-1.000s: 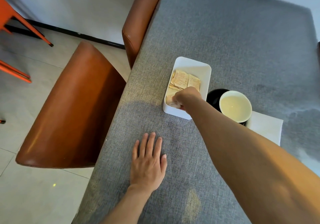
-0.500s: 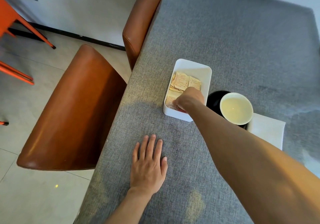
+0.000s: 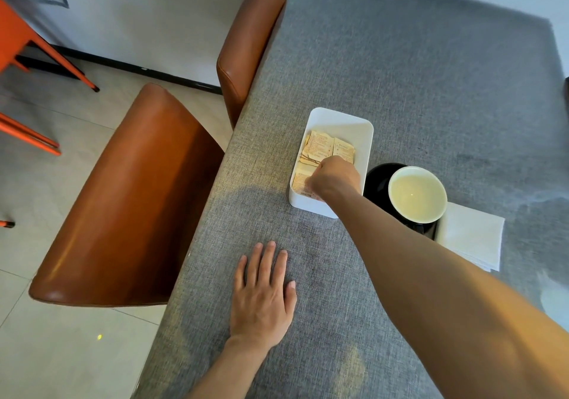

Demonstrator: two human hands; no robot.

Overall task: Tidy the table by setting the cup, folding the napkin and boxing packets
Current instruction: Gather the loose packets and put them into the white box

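Observation:
A white rectangular box (image 3: pixel 341 116) sits on the grey table (image 3: pixel 400 75) near its left edge, with several tan packets (image 3: pixel 320 147) lying flat inside. My right hand (image 3: pixel 335 177) reaches down into the near end of the box, fingers curled onto a packet (image 3: pixel 300 183) there; the fingertips are hidden. Just right of the box, a cream cup (image 3: pixel 417 195) stands on a black saucer (image 3: pixel 377 180). A folded white napkin (image 3: pixel 471 235) lies to the right of the saucer. My left hand (image 3: pixel 261 294) rests flat on the table nearer to me.
Two brown leather chairs (image 3: pixel 129 201) (image 3: pixel 249 35) stand tucked against the table's left edge. Orange chair legs (image 3: pixel 30 41) show on the tiled floor at far left. The far half of the table is bare cloth.
My right hand has shifted slightly deeper over the near packets in the box. The left hand stays flat in the same spot; the view moved a little.

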